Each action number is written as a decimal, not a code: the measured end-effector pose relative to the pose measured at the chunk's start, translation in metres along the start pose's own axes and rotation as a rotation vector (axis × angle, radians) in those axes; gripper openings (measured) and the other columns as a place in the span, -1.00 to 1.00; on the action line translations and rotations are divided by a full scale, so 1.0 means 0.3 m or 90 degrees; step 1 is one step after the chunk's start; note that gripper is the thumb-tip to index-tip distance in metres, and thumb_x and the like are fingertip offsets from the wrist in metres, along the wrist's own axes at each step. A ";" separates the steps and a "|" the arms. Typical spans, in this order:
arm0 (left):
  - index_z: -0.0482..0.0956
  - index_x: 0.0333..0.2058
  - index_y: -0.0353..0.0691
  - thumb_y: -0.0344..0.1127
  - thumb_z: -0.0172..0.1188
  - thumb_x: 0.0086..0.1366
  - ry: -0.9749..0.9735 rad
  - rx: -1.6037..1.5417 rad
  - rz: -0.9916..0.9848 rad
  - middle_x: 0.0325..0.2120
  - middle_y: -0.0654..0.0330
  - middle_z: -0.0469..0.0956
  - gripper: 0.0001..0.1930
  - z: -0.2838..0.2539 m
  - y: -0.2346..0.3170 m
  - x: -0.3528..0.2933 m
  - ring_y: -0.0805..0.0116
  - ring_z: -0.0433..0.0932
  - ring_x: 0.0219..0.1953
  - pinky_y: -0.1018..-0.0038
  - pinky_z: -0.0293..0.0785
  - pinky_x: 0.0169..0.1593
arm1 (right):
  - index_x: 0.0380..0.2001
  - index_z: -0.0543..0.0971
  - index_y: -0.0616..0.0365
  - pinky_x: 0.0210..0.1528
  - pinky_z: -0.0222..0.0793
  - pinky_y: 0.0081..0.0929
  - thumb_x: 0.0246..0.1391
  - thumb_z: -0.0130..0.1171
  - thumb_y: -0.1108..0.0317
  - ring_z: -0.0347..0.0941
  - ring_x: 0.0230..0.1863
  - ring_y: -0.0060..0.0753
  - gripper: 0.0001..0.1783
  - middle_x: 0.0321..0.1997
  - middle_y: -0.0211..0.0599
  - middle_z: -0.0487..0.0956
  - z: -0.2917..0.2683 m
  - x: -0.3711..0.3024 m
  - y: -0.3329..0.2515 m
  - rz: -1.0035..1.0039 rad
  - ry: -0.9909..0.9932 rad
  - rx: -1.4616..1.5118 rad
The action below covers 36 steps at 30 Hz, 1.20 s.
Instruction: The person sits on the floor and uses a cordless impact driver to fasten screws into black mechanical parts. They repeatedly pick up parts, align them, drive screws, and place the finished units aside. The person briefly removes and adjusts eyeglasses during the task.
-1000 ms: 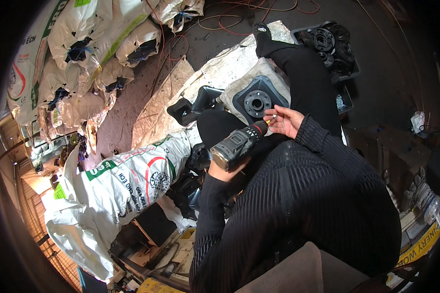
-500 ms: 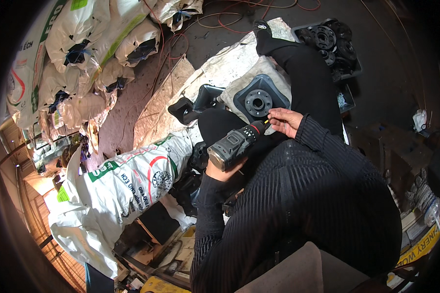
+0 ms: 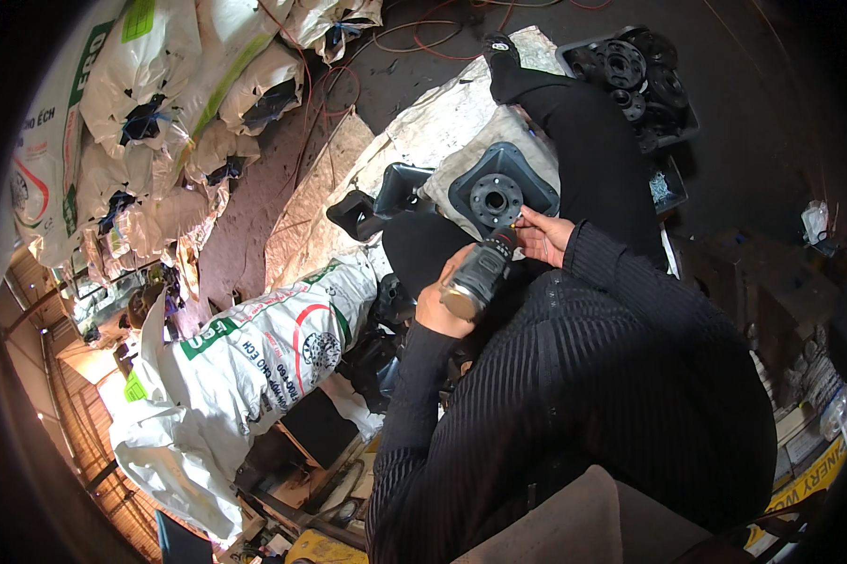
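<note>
My left hand (image 3: 440,299) is wrapped round a grey and black cordless drill (image 3: 481,275). The drill's front end points at the near edge of a dark square base (image 3: 463,180) with a round, holed flange (image 3: 482,200) in its middle. Beside the drill's tip, the fingers of my right hand (image 3: 547,237) are pinched together at the flange's near rim. What they hold, if anything, is too small to make out. The base lies on a pale cushion-like sack (image 3: 521,141) between my legs.
Two more dark square parts (image 3: 403,185) lie left of the base. A crate of black round parts (image 3: 627,70) stands at the far right, with a small tray of screws (image 3: 666,186) nearer. White sacks (image 3: 282,343) fill the left side. Hoses (image 3: 414,39) cross the floor.
My left hand has turned the drill and moved it to the right, so its front end is closer to the flange's rim. My right hand has stayed almost in place.
</note>
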State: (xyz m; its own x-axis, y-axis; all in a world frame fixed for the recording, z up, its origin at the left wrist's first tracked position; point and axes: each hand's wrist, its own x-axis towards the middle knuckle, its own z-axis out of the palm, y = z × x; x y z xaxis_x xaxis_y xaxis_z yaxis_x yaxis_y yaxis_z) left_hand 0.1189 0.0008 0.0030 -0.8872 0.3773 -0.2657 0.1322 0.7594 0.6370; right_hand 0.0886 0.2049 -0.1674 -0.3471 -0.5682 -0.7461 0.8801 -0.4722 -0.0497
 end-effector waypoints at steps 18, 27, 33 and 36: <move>0.18 0.13 0.02 -0.22 0.23 -0.03 -0.156 0.121 -0.150 -0.26 0.04 0.55 -0.30 0.009 -0.020 0.215 -0.01 0.56 -0.25 0.26 0.48 -0.20 | -0.25 0.54 0.16 -0.54 0.25 -0.61 0.08 0.13 0.22 0.35 -0.57 -0.65 -0.74 -0.51 -0.42 0.50 -0.053 0.217 0.032 -0.165 0.150 -0.359; 0.34 -0.01 -0.15 -0.36 0.18 -0.06 -0.193 0.073 -0.239 -0.25 0.03 0.55 -0.46 0.024 -0.018 0.251 0.02 0.57 -0.24 0.29 0.48 -0.23 | -0.25 0.55 0.24 -0.23 0.41 -0.55 0.03 0.09 0.49 0.51 -0.28 -0.47 -0.81 -0.33 -0.27 0.60 -0.040 0.230 0.050 -0.185 0.083 -0.227; 0.21 0.14 -0.20 -0.29 0.32 -0.22 -0.204 0.109 0.033 -0.03 0.04 0.42 -0.16 0.080 -0.274 0.207 0.13 0.44 0.01 0.38 0.40 0.04 | -0.43 0.61 0.12 -0.21 0.40 -0.32 -0.22 0.18 0.27 0.50 -0.28 -0.15 -0.76 -0.37 -0.10 0.56 -0.068 0.241 0.065 -0.401 0.191 -0.816; 0.23 0.12 -0.20 -0.22 0.32 -0.20 -0.218 0.226 -0.066 0.00 0.02 0.39 -0.18 0.109 -0.336 0.236 0.11 0.41 0.04 0.35 0.38 0.07 | -0.46 0.61 0.15 -0.25 0.39 -0.27 -0.21 0.18 0.24 0.51 -0.31 -0.13 -0.76 -0.40 -0.07 0.56 -0.064 0.277 0.046 -0.357 0.230 -0.766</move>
State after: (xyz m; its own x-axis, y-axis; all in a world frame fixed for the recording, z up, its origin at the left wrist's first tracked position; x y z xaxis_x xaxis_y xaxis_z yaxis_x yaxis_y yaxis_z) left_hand 0.0572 -0.0317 -0.1036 -0.7157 0.3973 -0.5744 0.2464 0.9132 0.3246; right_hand 0.0780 0.1641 -0.2429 -0.8060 -0.2038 -0.5557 0.4509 0.3968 -0.7996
